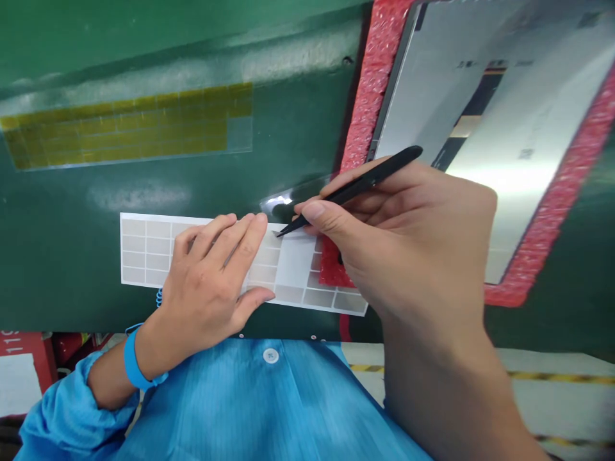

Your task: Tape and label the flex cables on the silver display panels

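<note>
My left hand (216,275) lies flat with fingers stretched over a white sheet of grey rectangular stickers (134,244), pressing it to the green surface. My right hand (408,237) grips black tweezers (368,181) between thumb and fingers. Their pointed tip touches the sheet at the upper edge of a grey sticker, just right of my left fingertips. Beside that tip is a bare white patch where no stickers sit. Part of the sheet is hidden under my left hand. Its right part runs beneath a corner of red bubble wrap (331,272).
A silver panel (538,160) with black strips rests on the red bubble wrap at right. Further back on the green mat (298,128) lies a clear sheet of yellow stickers (158,125). A small clear film (283,198) sits behind the tweezers. A blue wristband (132,358) circles my left wrist.
</note>
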Action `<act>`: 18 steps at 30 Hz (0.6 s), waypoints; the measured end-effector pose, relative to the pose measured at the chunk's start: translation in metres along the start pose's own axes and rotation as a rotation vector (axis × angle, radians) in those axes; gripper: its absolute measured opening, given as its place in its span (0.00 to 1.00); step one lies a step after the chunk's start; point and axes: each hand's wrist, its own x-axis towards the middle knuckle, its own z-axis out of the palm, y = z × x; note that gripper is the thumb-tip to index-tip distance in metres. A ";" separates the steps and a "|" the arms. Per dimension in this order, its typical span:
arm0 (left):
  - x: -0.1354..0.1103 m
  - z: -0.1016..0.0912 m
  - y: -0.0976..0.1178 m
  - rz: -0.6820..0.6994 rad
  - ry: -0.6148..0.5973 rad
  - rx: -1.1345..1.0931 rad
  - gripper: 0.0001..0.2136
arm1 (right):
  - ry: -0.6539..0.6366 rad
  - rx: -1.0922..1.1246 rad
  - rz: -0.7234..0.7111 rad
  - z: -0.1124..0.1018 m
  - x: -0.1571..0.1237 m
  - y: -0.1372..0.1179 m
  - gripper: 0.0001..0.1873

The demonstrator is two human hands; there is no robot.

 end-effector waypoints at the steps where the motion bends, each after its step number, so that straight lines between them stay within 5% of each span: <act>1: 0.000 0.000 0.000 -0.001 0.001 -0.001 0.38 | -0.006 -0.012 0.004 0.000 0.000 0.000 0.08; 11: 0.000 -0.001 0.000 -0.028 -0.013 -0.001 0.39 | 0.024 0.140 -0.061 -0.005 -0.022 -0.006 0.09; 18: 0.018 -0.017 0.022 -0.026 0.000 0.103 0.25 | 0.317 0.229 -0.099 -0.072 0.001 0.002 0.16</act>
